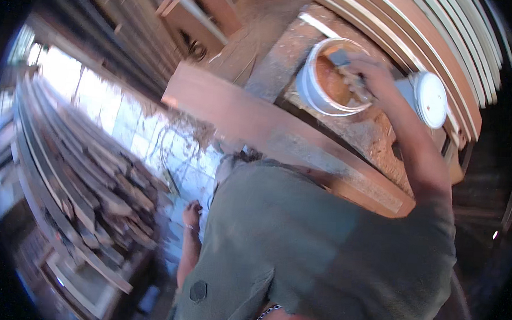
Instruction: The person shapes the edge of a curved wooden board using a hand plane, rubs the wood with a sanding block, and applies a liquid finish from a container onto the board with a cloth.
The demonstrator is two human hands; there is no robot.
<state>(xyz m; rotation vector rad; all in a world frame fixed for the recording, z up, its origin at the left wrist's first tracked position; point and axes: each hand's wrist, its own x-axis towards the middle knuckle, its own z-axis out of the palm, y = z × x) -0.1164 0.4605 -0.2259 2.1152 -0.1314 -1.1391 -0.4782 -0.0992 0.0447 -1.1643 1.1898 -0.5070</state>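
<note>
My right hand [371, 76] reaches over a white bucket [310, 92] and is closed on a flat tool with a broad grey-blue end [339, 57]. Blur hides whether that tool is a brush or a scraper. Orange-brown paste [329, 80] lines the bucket's inside. Well away from the bucket, my left hand [192, 213] hangs low at my side, its fingers curled. What it holds, if anything, does not show. Between my body and the bucket lies a long wooden board [252, 114], reddish at one end and smeared grey along its middle.
A lidded white tub [430, 99] stands right of the bucket on the stained worktop [373, 134]. Curved-looking boards [442, 31] are stacked behind it. Rough planks [81, 174] pile up at left, beside a pale tiled floor [153, 137]. More timber [193, 26] stands at the far left.
</note>
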